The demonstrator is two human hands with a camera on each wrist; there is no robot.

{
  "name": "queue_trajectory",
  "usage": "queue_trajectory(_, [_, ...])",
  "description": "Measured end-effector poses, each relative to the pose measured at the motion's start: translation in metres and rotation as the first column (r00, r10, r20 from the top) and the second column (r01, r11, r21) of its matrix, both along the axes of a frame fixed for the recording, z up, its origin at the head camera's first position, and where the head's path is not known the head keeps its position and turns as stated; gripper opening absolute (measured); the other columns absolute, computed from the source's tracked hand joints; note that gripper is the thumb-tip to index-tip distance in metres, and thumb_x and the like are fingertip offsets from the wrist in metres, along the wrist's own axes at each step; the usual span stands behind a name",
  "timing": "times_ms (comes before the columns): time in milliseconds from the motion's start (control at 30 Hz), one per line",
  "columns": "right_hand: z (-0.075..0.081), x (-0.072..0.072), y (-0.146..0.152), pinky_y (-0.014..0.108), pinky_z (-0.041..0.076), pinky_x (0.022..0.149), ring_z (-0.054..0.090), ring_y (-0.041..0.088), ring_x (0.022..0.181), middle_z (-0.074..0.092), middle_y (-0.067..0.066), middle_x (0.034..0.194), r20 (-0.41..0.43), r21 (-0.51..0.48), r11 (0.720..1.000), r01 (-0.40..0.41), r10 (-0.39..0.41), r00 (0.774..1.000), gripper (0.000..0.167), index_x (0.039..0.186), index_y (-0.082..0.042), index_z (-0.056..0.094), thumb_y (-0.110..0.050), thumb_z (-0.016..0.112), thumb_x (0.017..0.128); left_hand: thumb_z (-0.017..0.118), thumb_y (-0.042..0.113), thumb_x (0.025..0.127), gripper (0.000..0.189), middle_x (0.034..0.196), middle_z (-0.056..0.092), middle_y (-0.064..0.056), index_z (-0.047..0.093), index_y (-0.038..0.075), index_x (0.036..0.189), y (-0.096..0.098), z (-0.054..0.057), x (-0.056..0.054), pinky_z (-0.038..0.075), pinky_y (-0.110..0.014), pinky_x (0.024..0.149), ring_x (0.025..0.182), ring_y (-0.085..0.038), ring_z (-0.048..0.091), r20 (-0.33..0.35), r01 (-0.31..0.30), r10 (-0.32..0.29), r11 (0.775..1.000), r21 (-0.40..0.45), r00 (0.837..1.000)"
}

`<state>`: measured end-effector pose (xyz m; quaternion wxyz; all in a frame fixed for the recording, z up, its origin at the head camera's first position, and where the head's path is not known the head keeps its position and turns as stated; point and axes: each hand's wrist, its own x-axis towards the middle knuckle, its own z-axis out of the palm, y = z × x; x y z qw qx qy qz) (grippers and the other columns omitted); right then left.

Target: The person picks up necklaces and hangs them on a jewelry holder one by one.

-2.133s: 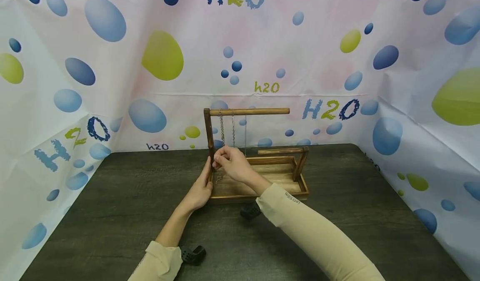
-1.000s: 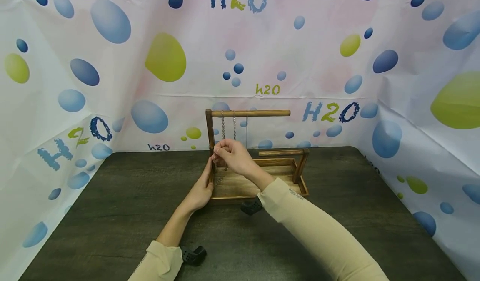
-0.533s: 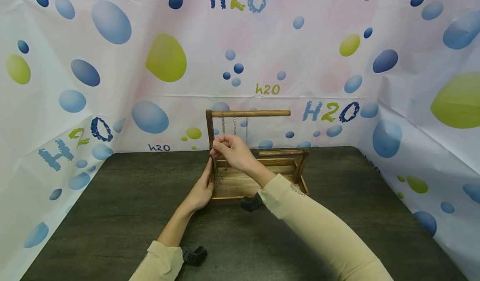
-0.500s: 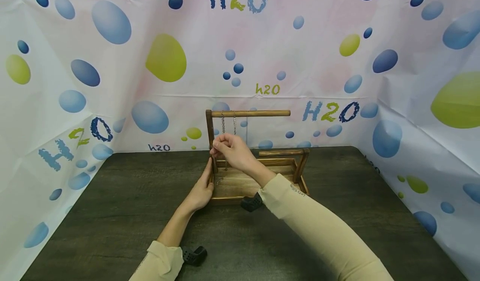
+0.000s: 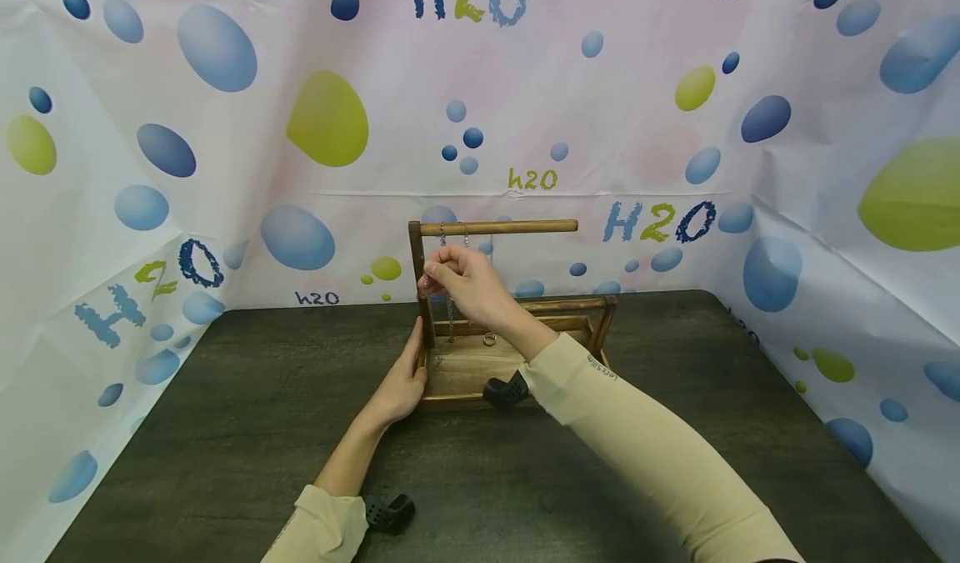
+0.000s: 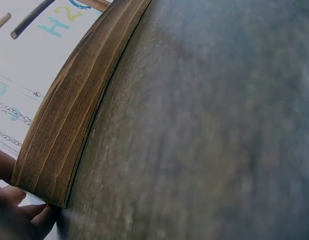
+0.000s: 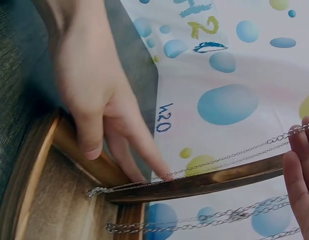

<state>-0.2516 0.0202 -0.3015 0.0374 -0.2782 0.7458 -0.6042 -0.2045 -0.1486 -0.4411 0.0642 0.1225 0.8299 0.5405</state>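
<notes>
A wooden jewellery stand (image 5: 498,228) has a tall left post, a top bar and a tray base (image 5: 465,384). My left hand (image 5: 397,384) rests against the tray's left end, its fingers straight along the side and post foot, thumb near the front corner. In front of the post, my right hand (image 5: 468,284) pinches a thin silver chain necklace (image 7: 219,159) between thumb and fingers. In the right wrist view it runs down beside the post toward the tray. Other chains (image 7: 239,215) hang from the bar, partly hidden by my right hand in the head view.
A shorter bar (image 5: 562,305) on a low post stands at the tray's right. A small ring-shaped piece (image 5: 490,339) shows over the tray. The dark table (image 5: 225,429) meets a printed backdrop (image 5: 637,87) behind the stand.
My right hand has risen in front of the left post, still pinching the chain. More of the tray and the ring-shaped piece now show below it. My left hand stays against the stand.
</notes>
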Motion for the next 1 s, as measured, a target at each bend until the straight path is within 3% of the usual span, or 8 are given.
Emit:
queue_trajectory(133, [0.007, 0.001, 0.0, 0.032, 0.055, 0.082, 0.068, 0.03, 0.095, 0.072, 0.014, 0.098, 0.004, -0.027, 1.0, 0.008, -0.008, 1.0, 0.023, 0.112, 0.005, 0.061, -0.014, 0.051, 0.106, 0.034, -0.01, 0.099, 0.084, 0.167, -0.009, -0.009, -0.01, 0.022, 0.162, 0.0, -0.007, -0.003, 0.007, -0.055, 0.119, 0.152, -0.032, -0.003, -0.014, -0.006, 0.006, 1.0, -0.01, 1.0])
queue_trajectory(400, [0.021, 0.002, 0.0, 0.036, 0.055, 0.08, 0.067, 0.038, 0.095, 0.071, 0.015, 0.096, -0.022, -0.108, 0.994, -0.013, 0.011, 1.0, 0.024, 0.113, 0.009, 0.059, -0.012, 0.051, 0.106, 0.034, -0.011, 0.098, 0.084, 0.167, -0.009, -0.008, -0.011, 0.023, 0.162, 0.001, -0.009, -0.004, 0.007, -0.053, 0.119, 0.152, -0.03, -0.003, -0.01, -0.008, 0.007, 1.0, -0.009, 1.0])
queue_trajectory(533, [0.029, 0.002, 0.001, 0.04, 0.056, 0.08, 0.069, 0.032, 0.09, 0.071, 0.016, 0.096, -0.044, -0.131, 0.991, -0.012, 0.006, 0.999, 0.022, 0.111, 0.009, 0.06, -0.011, 0.051, 0.105, 0.034, -0.01, 0.099, 0.084, 0.167, -0.009, -0.009, -0.011, 0.022, 0.162, 0.001, -0.009, -0.004, 0.007, -0.053, 0.119, 0.152, -0.03, -0.003, -0.009, -0.004, 0.004, 1.0, -0.008, 1.0])
queue_trajectory(767, [0.038, 0.003, 0.005, 0.036, 0.056, 0.078, 0.069, 0.027, 0.085, 0.07, 0.02, 0.101, -0.036, -0.168, 0.986, 0.002, -0.008, 0.999, 0.016, 0.107, 0.002, 0.06, -0.011, 0.052, 0.105, 0.034, -0.01, 0.099, 0.084, 0.167, -0.01, -0.009, -0.01, 0.023, 0.162, 0.001, -0.007, -0.003, 0.014, -0.055, 0.117, 0.152, -0.031, -0.004, -0.002, -0.003, 0.003, 1.0, -0.008, 1.0])
queue_trajectory(1000, [0.045, 0.005, 0.008, 0.041, 0.056, 0.08, 0.07, 0.024, 0.085, 0.072, 0.015, 0.105, -0.059, -0.177, 0.984, 0.016, -0.027, 0.998, 0.015, 0.108, -0.001, 0.061, -0.013, 0.051, 0.106, 0.035, -0.009, 0.1, 0.083, 0.167, -0.011, -0.009, -0.012, 0.023, 0.162, 0.001, -0.005, -0.003, 0.008, -0.055, 0.119, 0.152, -0.032, -0.003, -0.006, -0.008, 0.008, 0.999, -0.034, 1.0])
